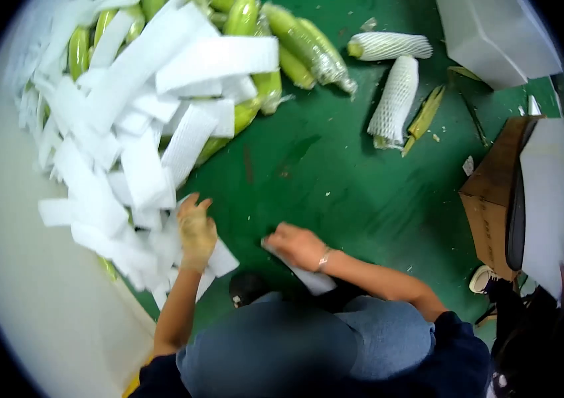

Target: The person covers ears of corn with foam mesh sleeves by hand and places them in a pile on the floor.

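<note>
My left hand [197, 229] is over the lower right edge of a pile of flat white foam sleeves [142, 172], its fingers apart and pointing up. To the right, my right hand [293, 245] is closed on a white foam sleeve [318, 281], which hangs down toward my knees. Green corn cobs wrapped in clear film [305, 40] lie at the top, partly under the foam pile. Two cobs in white foam net [395, 99] lie on the green floor farther right.
A cardboard box [487, 199] stands at the right, with a white container [494, 40] above it. Husk scraps [426, 118] lie near the netted cobs. A pale sheet [49, 285] covers the left side. Another person's shoe [482, 279] shows at lower right.
</note>
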Motion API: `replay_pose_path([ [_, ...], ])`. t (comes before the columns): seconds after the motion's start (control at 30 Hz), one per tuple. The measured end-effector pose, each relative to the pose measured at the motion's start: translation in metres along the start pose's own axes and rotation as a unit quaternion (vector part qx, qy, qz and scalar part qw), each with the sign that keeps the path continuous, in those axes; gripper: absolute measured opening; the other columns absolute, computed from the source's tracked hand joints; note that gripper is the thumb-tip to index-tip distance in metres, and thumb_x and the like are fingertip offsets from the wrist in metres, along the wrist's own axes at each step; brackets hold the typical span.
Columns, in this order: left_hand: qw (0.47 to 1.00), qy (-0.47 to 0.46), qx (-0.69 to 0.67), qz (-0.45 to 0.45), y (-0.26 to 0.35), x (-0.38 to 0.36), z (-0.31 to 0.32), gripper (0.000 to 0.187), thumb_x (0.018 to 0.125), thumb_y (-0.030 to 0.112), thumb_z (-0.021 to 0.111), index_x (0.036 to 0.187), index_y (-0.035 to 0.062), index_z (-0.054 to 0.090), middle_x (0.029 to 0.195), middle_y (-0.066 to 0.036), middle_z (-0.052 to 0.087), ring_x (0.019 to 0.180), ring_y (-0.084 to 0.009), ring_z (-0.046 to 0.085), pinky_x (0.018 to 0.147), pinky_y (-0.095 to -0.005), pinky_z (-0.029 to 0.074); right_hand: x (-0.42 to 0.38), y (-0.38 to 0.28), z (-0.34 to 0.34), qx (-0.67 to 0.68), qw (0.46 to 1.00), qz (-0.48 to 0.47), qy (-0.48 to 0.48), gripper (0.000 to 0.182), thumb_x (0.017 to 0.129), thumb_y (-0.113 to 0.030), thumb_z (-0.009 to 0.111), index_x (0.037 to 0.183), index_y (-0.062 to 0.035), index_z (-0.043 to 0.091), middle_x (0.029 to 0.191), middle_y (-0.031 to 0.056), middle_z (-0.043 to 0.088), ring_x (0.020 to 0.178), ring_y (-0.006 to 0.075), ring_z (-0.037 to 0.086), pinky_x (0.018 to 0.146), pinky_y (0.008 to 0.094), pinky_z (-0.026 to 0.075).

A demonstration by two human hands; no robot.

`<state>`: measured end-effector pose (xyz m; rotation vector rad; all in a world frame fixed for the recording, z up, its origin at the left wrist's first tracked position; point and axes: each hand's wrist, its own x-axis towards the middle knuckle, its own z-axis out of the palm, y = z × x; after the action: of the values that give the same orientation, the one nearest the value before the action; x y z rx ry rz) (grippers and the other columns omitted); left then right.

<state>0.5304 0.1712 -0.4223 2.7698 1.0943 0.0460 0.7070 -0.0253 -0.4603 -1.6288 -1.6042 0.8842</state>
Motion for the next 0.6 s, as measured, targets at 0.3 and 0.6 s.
replay_pose_path([
  [0.3,0.812,-0.025,-0.559,0.167,0.172,0.205,-0.009,0.025,0.082,0.007,0.057,0.106,0.0018,0.054,0.110,-0.013,0.056,0.101,-0.0251,0.054,0.087,-0.0347,0.043,0.106,0.052,-0.197,0.504,0.801,0.031,0.322,0.017,0.083,-0.009,0.062,0.099,-0.0051,0.056,0.085,0.0019,0.061,0.080,0.0099,0.057,0.070,0.0246,0.047],
  [0.6,0.663,0.072,-0.728,-0.156,0.176,0.333,0.098,0.043,0.082,0.029,0.060,0.103,-0.0056,0.048,0.091,-0.016,0.059,0.076,-0.0259,0.058,0.069,-0.0359,0.048,0.175,0.132,-0.246,0.236,0.877,0.263,0.324,0.037,0.081,-0.031,0.064,0.093,0.0040,0.059,0.077,0.0071,0.062,0.064,0.0151,0.059,0.057,0.0278,0.048],
])
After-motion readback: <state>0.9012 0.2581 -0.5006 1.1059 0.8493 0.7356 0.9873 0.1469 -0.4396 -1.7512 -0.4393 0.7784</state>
